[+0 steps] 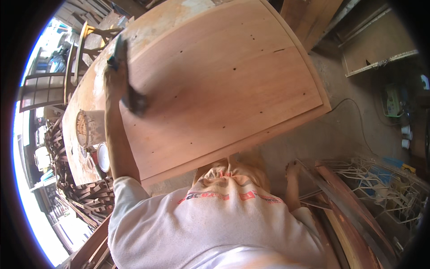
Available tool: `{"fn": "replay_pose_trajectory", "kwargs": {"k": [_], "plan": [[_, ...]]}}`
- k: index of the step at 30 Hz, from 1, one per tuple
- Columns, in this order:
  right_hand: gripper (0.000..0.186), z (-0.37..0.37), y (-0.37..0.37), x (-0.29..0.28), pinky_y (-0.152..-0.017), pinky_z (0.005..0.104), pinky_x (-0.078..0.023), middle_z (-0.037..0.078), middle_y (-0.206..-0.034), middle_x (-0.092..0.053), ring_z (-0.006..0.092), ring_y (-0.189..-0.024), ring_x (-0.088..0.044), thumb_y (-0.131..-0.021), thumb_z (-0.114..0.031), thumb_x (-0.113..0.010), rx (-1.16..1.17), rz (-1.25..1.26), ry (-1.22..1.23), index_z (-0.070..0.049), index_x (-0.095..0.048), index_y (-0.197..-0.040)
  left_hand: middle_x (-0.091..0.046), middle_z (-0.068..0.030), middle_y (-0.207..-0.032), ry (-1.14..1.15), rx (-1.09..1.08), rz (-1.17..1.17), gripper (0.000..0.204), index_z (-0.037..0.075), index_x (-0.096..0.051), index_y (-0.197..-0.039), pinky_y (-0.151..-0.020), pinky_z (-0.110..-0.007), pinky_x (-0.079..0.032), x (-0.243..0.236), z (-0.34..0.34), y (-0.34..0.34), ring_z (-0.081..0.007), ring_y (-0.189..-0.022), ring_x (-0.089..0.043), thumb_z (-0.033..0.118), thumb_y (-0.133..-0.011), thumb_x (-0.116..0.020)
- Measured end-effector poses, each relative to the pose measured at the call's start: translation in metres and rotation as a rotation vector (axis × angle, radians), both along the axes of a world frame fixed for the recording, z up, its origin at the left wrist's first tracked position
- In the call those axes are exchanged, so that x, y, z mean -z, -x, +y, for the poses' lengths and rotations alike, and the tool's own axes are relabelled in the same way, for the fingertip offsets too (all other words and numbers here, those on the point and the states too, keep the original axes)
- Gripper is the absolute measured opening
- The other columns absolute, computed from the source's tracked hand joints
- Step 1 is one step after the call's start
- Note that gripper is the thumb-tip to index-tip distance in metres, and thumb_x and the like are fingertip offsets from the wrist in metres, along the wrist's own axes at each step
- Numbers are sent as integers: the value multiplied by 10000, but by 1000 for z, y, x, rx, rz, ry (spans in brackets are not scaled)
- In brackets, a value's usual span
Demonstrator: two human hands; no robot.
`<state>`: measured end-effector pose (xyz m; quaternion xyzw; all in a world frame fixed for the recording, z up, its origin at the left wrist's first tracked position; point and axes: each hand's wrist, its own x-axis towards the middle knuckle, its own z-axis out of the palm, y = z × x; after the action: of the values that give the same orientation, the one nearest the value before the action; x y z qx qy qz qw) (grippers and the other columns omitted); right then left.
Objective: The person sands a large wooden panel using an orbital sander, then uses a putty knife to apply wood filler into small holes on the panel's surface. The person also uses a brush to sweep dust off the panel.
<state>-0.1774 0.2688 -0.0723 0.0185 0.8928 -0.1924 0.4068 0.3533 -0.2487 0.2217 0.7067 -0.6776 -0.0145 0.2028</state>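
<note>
My left arm reaches forward along the left edge of a reddish-brown wooden panel [215, 89]. At its end my left hand [115, 69] is closed on a long dark tool [133, 96] with a bit of teal near the grip. Motion smears the tool, so its exact kind is unclear; it lies over the panel's left part. Several small dark holes or spots dot the panel's face, and a raised border runs along its near and right edges. My right hand [293, 169] hangs low on the right, off the panel, beside some long boards; its fingers are too unclear to read.
A bucket [92, 127] and a white round lid or tub [103, 157] stand left of my left forearm on the worn tabletop [74, 166]. Scrap wood [89, 197] is heaped beyond. At right are long boards [349, 215], a wire rack [371, 177] and a cable [362, 121].
</note>
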Motion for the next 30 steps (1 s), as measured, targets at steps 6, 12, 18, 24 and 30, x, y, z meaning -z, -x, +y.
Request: {"fn": "replay_pose_trajectory", "kwargs": {"k": [6,12,18,24,30], "plan": [[271,34,7,34,-465,340,-424,88,-764,-636,159,-570,-576,-1093,-188,-497,-35,86,238,26,-594,-959,-714,-242,-1250,-58,192,109,448,120,-593,-1441,-952,-521,-529,128,-67,162,-444,-1114,-688,260,-1018,-550],[306,40,-4,18,-419,346,-420,71,-714,-631,177,-519,-566,-1055,-262,-580,89,31,101,-9,-640,-894,-745,-171,-962,-529,1374,544,308,78,-673,-1138,-775,-483,-592,31,178,502,-384,-945,-737,90,-833,-712],[256,41,-31,7,-434,350,-472,90,-772,-659,188,-572,-607,-1029,-224,-580,332,95,203,9,-665,-963,-747,-170,-943,-614,1593,1234,241,47,-714,-1016,-822,-450,-559,-64,237,474,-356,-928,-718,272,-931,-703],[239,23,-1,-29,-490,332,-538,94,-847,-699,182,-630,-645,-1021,-201,-597,697,669,544,11,-700,-1064,-771,-121,-1048,-331,743,1581,389,26,-757,-1134,-896,-359,-578,-104,149,164,-218,-1011,-714,362,-941,-793],[413,-116,-104,-186,-790,338,-609,173,-972,-745,250,-855,-717,-987,-263,-624,116,938,861,39,-730,-1248,-709,-128,-1200,897,285,1501,373,16,-613,-1338,-991,-394,-567,-82,207,-297,-258,-1103,-695,227,-1031,-640]]}}
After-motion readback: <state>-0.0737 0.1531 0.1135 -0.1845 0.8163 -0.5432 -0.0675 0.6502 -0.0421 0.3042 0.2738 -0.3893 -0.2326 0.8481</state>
